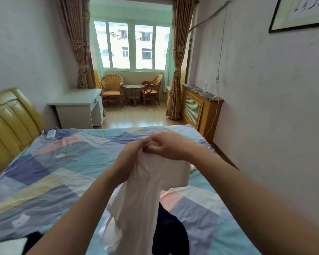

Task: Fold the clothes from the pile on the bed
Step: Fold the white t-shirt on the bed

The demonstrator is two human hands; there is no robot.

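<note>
White garment (144, 196) hangs in the air over the near middle of the bed (50, 173), bunched and twisted. Left hand (131, 153) and right hand (166, 146) both pinch its top edge, grips almost touching. Best bet here: slide those grips apart along the hem, find the shoulders, shake it flat. Dark clothes (170, 232) wait just below.

Head view, down over bed (44, 181)

Home bedroom: bed (50, 173), curtains (179, 57), wicker chairs (112, 89).
</note>
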